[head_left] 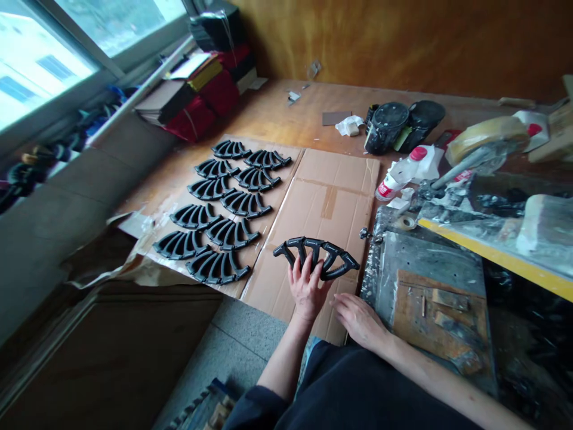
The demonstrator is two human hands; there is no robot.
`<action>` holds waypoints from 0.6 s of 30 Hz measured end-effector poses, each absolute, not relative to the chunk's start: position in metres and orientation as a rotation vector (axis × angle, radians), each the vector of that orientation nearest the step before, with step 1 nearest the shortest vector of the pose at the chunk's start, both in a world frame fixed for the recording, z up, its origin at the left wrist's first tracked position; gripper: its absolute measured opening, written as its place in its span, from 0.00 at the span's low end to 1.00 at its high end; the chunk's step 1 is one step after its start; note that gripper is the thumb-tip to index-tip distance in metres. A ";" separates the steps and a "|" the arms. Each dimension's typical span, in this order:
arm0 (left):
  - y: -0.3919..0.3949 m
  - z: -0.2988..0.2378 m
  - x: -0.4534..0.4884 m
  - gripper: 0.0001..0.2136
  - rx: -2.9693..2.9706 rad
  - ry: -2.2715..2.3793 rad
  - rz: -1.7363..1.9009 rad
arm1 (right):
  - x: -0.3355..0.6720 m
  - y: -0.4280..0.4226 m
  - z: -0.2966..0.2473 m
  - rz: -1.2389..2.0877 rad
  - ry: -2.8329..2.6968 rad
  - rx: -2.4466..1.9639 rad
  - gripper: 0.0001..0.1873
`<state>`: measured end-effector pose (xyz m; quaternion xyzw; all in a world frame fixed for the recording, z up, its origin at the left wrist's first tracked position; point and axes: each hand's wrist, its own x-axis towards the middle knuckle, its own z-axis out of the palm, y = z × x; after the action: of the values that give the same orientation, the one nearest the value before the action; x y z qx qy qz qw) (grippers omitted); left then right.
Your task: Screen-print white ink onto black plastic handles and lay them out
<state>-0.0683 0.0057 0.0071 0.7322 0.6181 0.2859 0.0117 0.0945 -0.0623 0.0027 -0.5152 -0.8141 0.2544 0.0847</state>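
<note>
My left hand (306, 285) grips a black fan-shaped ribbed part (319, 257) and holds it just over the flattened cardboard (331, 191), fingers wrapped through its ribs. My right hand (358, 319) rests beside it at the cardboard's near right edge, fingers loosely curled, holding nothing. Several identical black ribbed parts (224, 209) lie in two rows on the left half of the cardboard.
A paint-stained work board (430, 286) sits right of the cardboard. Behind it lie a white bottle with a red cap (403, 170), black tubs (394, 125), and tape (487, 134). Red and black stacked goods (201, 89) stand by the window (45, 60).
</note>
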 end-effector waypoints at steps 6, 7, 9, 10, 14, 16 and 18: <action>0.004 -0.014 -0.066 0.19 2.301 1.897 0.637 | 0.101 -0.062 0.027 0.801 -2.315 -1.607 0.13; 0.003 -0.020 -0.067 0.19 2.308 1.894 0.568 | 0.103 -0.063 0.031 0.799 -2.280 -1.630 0.13; 0.002 -0.030 -0.068 0.19 2.336 1.886 0.453 | 0.111 -0.065 0.039 0.794 -2.203 -1.665 0.13; 0.002 -0.035 -0.068 0.20 2.352 1.890 0.420 | 0.116 -0.067 0.043 0.797 -2.163 -1.673 0.12; 0.001 -0.042 -0.068 0.21 2.417 1.918 0.356 | 0.145 -0.078 0.060 0.848 -1.937 -1.674 0.11; 0.001 -0.043 -0.068 0.22 2.454 1.928 0.332 | 0.169 -0.087 0.068 0.858 -1.769 -1.694 0.12; 0.000 -0.044 -0.069 0.23 2.483 1.933 0.303 | 0.201 -0.097 0.073 0.837 -1.580 -1.733 0.12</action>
<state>-0.0687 0.0002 -0.0438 0.7854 0.6114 0.0959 -0.0097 0.2012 -0.0972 0.0733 -0.6593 -0.6011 0.3183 0.3204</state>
